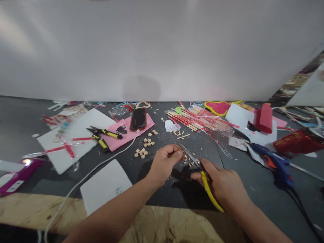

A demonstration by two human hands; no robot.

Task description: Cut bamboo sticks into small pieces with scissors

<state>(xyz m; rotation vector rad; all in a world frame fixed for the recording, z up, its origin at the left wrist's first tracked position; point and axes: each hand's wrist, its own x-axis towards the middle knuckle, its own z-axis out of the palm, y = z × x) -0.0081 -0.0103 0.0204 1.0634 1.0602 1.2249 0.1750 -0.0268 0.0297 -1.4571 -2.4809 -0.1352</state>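
Note:
My right hand (222, 182) is closed around the yellow handles of a pair of scissors (193, 158), whose blades point up and left toward my left fingertips. My left hand (163, 163) pinches thumb against forefinger beside the blades; whatever lies in the pinch is too small or hidden to name. Below the blades lie short cut pieces of wooden stick (187, 163). To the left of my left hand sit small clusters of wooden pieces (141, 153). Beyond my hands are a lone wooden stick (183, 136) and a bundle of red-and-wood sticks (183, 120).
A phone (138, 118) with a white cable lies on pink paper (115, 140), near yellow-black pliers (101, 137). White boards (106, 185) lie at left. A blue glue gun (275, 165) and a red can (298, 141) are at right. A pale wall (162, 50) stands behind.

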